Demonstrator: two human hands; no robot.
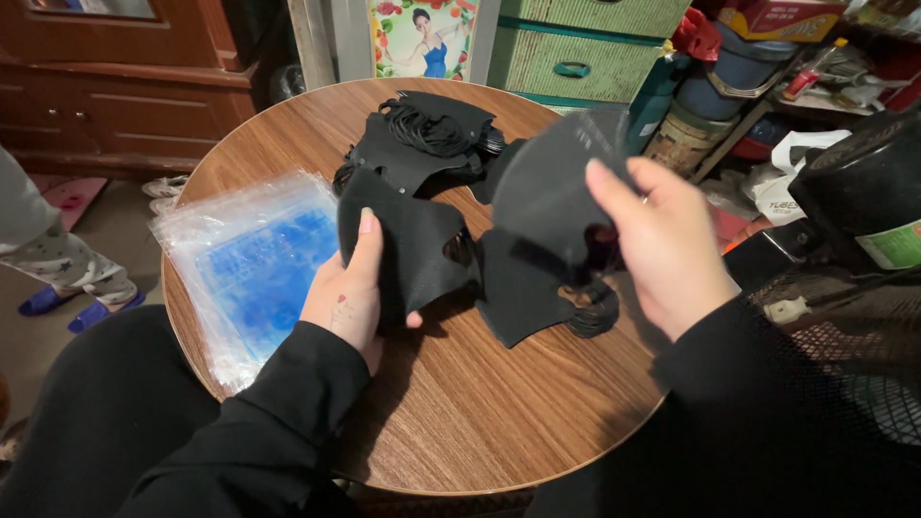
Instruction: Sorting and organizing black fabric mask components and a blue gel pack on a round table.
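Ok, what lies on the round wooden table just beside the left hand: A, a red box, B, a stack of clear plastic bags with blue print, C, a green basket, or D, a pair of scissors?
B: a stack of clear plastic bags with blue print lies on the round wooden table next to the left hand, which holds a black fabric mask.

round wooden table [460,403] amid dark wooden cabinet [125,86], green woven drawers [576,48], cluttered shelves [815,67], dim floor [106,230]
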